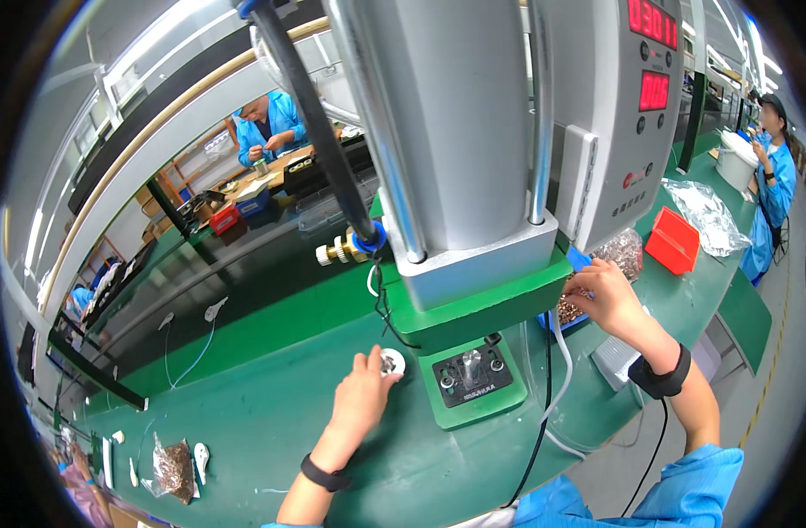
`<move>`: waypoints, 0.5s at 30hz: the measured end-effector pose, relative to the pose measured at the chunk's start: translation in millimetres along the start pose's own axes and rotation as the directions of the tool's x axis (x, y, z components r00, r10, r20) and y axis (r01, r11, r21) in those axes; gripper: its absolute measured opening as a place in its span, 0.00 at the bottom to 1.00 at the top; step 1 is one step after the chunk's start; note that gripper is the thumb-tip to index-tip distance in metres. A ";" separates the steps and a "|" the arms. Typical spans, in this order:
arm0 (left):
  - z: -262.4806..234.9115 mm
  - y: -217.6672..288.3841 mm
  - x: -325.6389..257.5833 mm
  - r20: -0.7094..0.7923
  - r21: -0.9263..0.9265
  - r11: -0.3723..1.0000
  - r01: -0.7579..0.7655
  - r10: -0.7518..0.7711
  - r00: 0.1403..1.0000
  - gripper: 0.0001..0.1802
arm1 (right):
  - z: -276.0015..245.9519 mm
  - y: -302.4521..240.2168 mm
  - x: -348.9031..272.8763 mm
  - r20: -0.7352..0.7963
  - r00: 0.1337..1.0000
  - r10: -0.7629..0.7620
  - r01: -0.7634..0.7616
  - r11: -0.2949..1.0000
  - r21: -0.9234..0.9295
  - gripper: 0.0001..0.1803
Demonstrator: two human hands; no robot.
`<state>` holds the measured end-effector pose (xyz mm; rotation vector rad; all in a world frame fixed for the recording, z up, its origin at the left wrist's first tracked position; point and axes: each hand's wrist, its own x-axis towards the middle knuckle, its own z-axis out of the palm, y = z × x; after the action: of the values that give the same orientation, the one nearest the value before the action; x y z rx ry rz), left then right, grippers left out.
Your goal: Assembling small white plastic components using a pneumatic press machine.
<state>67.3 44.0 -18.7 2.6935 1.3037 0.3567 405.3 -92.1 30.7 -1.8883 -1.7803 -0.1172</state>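
Observation:
My left hand (359,400) rests near the table, thumb and fingers closed on a small white round part (392,362) with a metallic-looking centre. Just right of it stands a press with a green base (451,414); a black fixture plate (473,374) with a metal block and round knobs is mounted on that base. Behind the press head, my right hand (607,299) is over a blue bin (572,322) of small copper-coloured parts (568,310). Its fingers are bent together, and whatever lies between the tips is too small to make out.
The press's grey cylinder (460,123) and control box (619,132) rise in front of me. Beyond my right hand are a red bin (674,240) and clear plastic bags (707,216). Cables (557,378) hang beside the base. A bag of small brown parts (174,471) lies left. Co-workers sit farther off.

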 end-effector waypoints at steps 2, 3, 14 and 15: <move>-35.2 20.3 -1.4 -0.062 -0.100 0.995 -0.019 0.012 0.998 0.25 | -10.5 -6.0 -2.5 -0.051 0.998 -0.032 0.034 0.999 0.042 0.07; -52.2 28.2 -4.3 -0.127 -0.191 0.981 -0.024 0.000 0.992 0.24 | -11.4 -10.3 -1.6 -0.100 0.992 -0.076 0.086 0.992 0.092 0.09; -52.9 87.7 1.7 -0.036 -0.449 0.878 -0.167 0.169 0.985 0.22 | -22.4 -48.9 -6.8 -0.031 0.997 -0.064 0.071 0.940 0.333 0.08; -53.5 88.2 0.6 -0.033 -0.452 0.876 -0.169 0.173 0.984 0.22 | -23.8 -49.1 -7.0 -0.029 0.998 -0.059 0.065 0.941 0.331 0.08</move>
<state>120.0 -9.5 52.1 2.4030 0.8437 0.5864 365.0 -109.5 63.7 -1.5867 -1.7232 0.1353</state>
